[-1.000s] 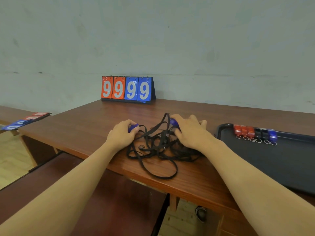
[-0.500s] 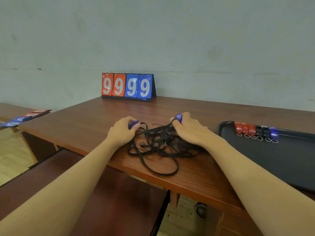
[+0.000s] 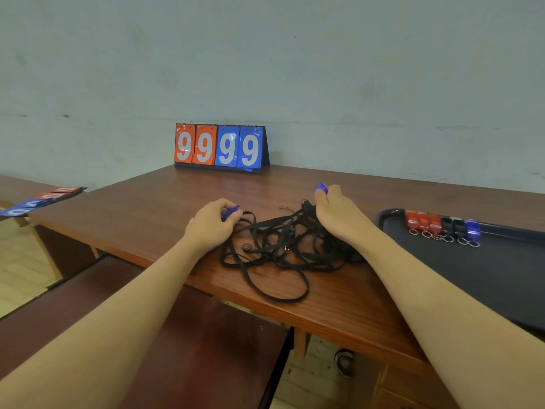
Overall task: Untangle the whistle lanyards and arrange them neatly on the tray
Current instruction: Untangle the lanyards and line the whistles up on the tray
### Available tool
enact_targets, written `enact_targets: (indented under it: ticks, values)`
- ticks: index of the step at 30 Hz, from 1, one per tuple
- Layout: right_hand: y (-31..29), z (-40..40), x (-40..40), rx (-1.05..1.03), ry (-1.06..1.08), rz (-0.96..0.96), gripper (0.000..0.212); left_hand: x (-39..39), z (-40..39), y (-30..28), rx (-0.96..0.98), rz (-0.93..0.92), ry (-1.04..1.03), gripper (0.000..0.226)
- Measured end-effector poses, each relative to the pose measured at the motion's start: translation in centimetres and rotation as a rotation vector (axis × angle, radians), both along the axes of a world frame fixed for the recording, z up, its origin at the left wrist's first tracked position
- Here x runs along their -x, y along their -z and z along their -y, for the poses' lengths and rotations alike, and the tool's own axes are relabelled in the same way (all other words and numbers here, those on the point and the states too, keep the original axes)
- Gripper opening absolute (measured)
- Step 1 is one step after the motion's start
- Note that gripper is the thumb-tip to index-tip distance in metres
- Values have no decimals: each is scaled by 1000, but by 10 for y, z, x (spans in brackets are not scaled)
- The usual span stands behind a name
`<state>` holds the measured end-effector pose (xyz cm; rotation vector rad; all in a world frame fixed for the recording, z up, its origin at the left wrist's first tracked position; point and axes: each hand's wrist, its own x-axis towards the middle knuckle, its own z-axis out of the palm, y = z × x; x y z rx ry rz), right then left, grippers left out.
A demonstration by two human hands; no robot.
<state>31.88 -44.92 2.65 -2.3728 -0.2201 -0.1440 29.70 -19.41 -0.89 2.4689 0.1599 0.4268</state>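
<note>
Head view, single frame.

Item: tangle of black lanyards point(image 3: 283, 249), lying on the wooden table point(image 3: 141, 219) at frame centre, between the two hands; one loose loop trails toward the near table edge. The mass runs roughly left to right across the frame, with several strands drawn up toward its upper right.

Item: left hand point(image 3: 211, 224), centre-left, knuckles up, resting on the table at the tangle's left edge. Fingers are curled round a blue whistle point(image 3: 230, 212), only its tip showing.

Item: right hand point(image 3: 336, 214), right of centre, lifted slightly, pinching a second blue whistle point(image 3: 321, 188) at its fingertips. Taut strands rise from the heap to beneath this hand.

Item: black tray point(image 3: 501, 267), right edge of frame, just beside the right forearm. A row of red, black and blue whistles point(image 3: 442, 227) with split rings lies along its far end; no lanyards on it yet.

Item: flip scoreboard point(image 3: 221, 147), upper centre, reading 99 99, well apart from the work.

Assessment: the two held whistles sit at opposite ends of the tangle, so the separating pull likely runs along that left-right line. The right hand is nearer the tray. Snagging at the central knot is the probable hazard.
</note>
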Motion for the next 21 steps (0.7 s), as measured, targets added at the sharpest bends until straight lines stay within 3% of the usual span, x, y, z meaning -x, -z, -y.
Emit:
enact_targets:
  ticks: [6, 10, 13, 16, 21]
  values:
    - [-3, 1, 5, 126, -2, 184, 31, 3, -6, 0, 59, 111, 6, 37]
    - [-16, 9, 12, -118, -25, 259, 46, 18, 0, -11, 86, 199, -33, 35]
    - [-41, 24, 23, -346, -65, 319, 34, 23, 13, -29, -7, 229, -26, 36]
    - [-61, 59, 35, -378, -67, 345, 25, 25, 37, -55, -19, 250, 55, 35]
    - [-65, 152, 51, -341, -16, 231, 29, 27, 106, -79, 36, 218, 240, 38]
